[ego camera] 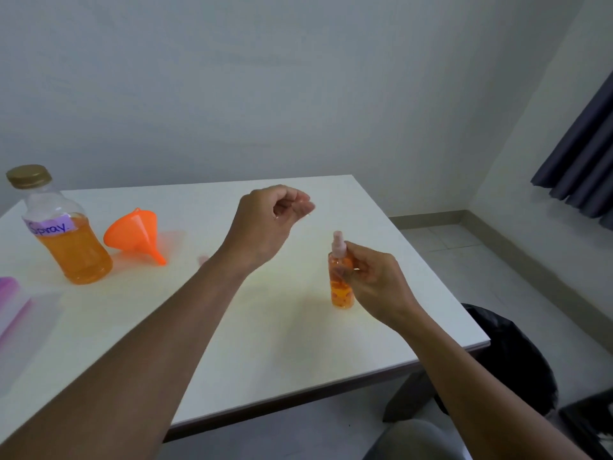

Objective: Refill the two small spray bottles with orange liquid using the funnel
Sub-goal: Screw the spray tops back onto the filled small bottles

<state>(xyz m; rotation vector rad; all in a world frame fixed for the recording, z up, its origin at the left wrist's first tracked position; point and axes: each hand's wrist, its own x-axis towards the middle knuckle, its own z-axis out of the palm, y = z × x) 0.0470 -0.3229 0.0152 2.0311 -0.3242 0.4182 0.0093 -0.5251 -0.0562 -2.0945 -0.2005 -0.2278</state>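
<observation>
A small spray bottle (341, 293) full of orange liquid stands upright on the white table (265, 327), right of centre, with its pink spray head on. My right hand (374, 283) grips it around the upper body. My left hand (272, 220) hovers above the table to the upper left of the bottle, its curled fingers pinching what looks like a small clear cap (306, 207). An orange funnel (136, 234) lies on its side at the left. Beside it stands a large capped bottle (66, 234), labelled "Spray" and half full of orange liquid.
A small pink piece (203, 259) lies on the table near my left forearm. A pink and clear container (23, 313) sits at the left edge. Off the table's right edge are a dark chair (510, 356), the tiled floor and a dark curtain (583, 154).
</observation>
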